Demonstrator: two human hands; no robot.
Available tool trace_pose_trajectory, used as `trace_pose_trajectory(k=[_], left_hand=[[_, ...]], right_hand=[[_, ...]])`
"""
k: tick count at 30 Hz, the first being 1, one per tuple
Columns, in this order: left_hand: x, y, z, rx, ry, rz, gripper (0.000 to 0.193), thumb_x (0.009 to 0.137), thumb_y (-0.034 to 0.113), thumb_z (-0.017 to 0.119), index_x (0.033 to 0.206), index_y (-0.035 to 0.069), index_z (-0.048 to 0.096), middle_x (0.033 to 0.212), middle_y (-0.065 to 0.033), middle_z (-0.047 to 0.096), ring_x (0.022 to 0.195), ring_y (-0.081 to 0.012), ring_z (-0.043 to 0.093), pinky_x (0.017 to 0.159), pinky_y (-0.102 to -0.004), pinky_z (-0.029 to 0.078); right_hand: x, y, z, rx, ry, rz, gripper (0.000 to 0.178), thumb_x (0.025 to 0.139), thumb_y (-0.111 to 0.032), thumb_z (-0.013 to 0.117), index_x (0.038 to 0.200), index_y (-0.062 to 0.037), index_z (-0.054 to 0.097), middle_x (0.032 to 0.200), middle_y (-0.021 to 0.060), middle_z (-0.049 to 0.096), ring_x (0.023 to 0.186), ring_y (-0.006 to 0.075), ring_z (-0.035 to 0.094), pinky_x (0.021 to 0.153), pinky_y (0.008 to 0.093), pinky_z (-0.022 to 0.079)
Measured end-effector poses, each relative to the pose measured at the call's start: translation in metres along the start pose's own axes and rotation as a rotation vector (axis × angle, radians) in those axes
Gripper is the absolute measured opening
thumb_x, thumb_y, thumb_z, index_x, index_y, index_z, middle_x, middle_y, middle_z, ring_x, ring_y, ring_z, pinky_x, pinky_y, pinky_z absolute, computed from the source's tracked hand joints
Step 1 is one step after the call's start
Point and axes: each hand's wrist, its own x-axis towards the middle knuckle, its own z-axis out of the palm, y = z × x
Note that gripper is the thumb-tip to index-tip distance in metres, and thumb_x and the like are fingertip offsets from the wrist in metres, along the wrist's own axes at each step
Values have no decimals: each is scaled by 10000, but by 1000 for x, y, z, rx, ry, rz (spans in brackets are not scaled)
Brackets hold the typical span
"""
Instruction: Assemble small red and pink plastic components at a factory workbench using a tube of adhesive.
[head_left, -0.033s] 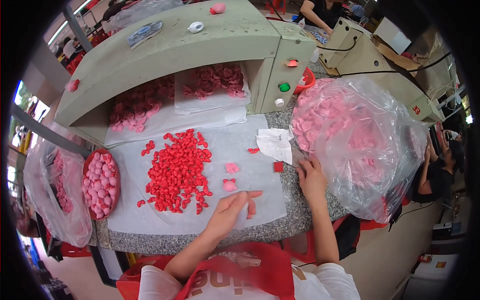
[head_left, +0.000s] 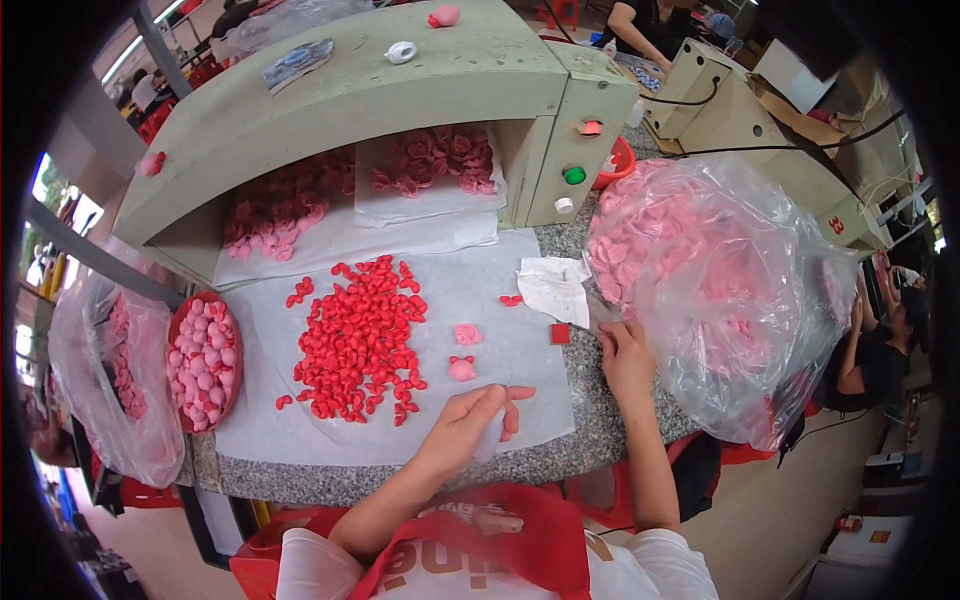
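My left hand [head_left: 462,425] is closed over the front of the white sheet [head_left: 260,400]. A whitish, translucent object [head_left: 490,437] shows below its fingers; its kind is unclear. Just beyond lies a round pink piece [head_left: 461,369] with red bits on top, and past it a flat, ruffled pink piece [head_left: 467,333]. To the left spreads a heap of small red bow-shaped pieces [head_left: 365,340]. My right hand [head_left: 628,365] has its fingers bent at the near-left edge of a clear plastic bag [head_left: 770,290] full of pink pieces. Whatever its fingertips grip is hidden.
A pale green arched machine [head_left: 350,110] stands at the back, pink pieces inside. White paper [head_left: 553,290] and a red square [head_left: 560,333] lie near my right hand. At left are a red basket [head_left: 238,375] of pink balls and another plastic bag [head_left: 75,350]. Other people work beyond.
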Motion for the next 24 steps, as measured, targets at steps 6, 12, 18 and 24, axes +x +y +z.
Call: trace_pose_trajectory(k=[6,12,18,24], left_hand=[[1,-13,5,-42,-161,-148,409,939,333,365,988,-16,574,642,8,459,630,-80,446,616,-220,388],[-4,-15,28,41,-304,-154,364,921,319,410,890,19,614,651,-12,514,599,-78,466,563,-200,367],[-38,-22,18,176,-169,-334,339,903,292,448,852,0,612,642,-28,530,606,-89,483,571,-200,367],[-79,-49,2,9,103,-247,328,901,253,454,861,-36,603,673,-76,563,643,-150,537,624,-240,413]], right_hand=[[-8,-21,-28,761,-112,598,166,760,-41,603,920,4,590,844,45,598,687,112,553,605,252,441],[-45,-68,-44,1530,-744,268,102,793,-15,590,869,31,540,816,35,501,666,91,544,582,230,442],[-56,-59,-28,1361,-754,22,129,764,4,616,727,13,492,774,28,463,617,74,473,514,213,365],[-1,-28,-39,1203,-174,207,106,740,-24,641,811,11,570,772,63,524,639,102,513,541,221,408]])
